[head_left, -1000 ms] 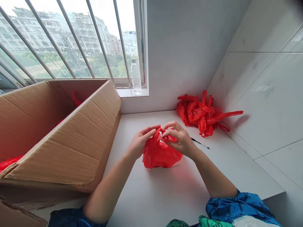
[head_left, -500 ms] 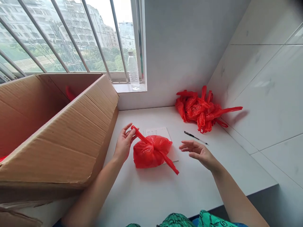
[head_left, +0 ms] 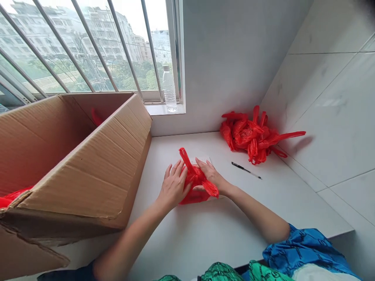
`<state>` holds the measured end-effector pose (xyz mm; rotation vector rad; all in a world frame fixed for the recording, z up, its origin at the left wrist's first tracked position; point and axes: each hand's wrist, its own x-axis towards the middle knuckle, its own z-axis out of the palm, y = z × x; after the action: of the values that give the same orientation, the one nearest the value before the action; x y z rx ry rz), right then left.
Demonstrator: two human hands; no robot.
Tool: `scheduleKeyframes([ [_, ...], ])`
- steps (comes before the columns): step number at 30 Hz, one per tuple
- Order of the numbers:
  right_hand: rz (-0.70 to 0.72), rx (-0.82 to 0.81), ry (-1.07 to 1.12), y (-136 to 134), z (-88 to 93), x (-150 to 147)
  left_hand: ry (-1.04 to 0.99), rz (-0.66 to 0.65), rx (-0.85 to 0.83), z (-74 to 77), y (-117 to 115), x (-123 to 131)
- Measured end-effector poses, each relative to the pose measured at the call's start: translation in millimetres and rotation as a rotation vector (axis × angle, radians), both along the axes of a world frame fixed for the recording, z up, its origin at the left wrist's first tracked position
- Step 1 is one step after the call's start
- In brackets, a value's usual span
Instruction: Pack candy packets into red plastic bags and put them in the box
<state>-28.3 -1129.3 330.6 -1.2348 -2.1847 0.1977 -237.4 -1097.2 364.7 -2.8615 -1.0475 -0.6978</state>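
Observation:
A tied red plastic bag (head_left: 195,180) lies on the white counter (head_left: 205,230), over a sheet of paper that is mostly hidden. My left hand (head_left: 173,186) rests flat on the bag's left side with fingers stretched out. My right hand (head_left: 211,178) presses on its right side, fingers extended too. The bag's two knotted handle ends stick out, one up between my hands and one toward me.
A large open cardboard box (head_left: 73,164) with red bags inside fills the left. A pile of red bags (head_left: 252,134) sits in the far right corner, a black pen (head_left: 246,170) near it. A water bottle (head_left: 170,89) stands on the window sill.
One second ago both hands pinched the bag's handles in a knot. They let go and spread apart, then came back down flat on the bag, squashing it.

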Motion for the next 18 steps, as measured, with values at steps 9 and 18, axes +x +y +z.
scheduleKeyframes([
  [9, -0.103, -0.009, -0.033, 0.0, -28.2, -7.0, -0.012, -0.120, -0.118, -53.4, 18.9, -10.7],
  [18, -0.115, 0.002, -0.121, 2.6, -36.3, -10.6, 0.046, -0.066, -0.153, -70.2, 19.7, -9.6],
])
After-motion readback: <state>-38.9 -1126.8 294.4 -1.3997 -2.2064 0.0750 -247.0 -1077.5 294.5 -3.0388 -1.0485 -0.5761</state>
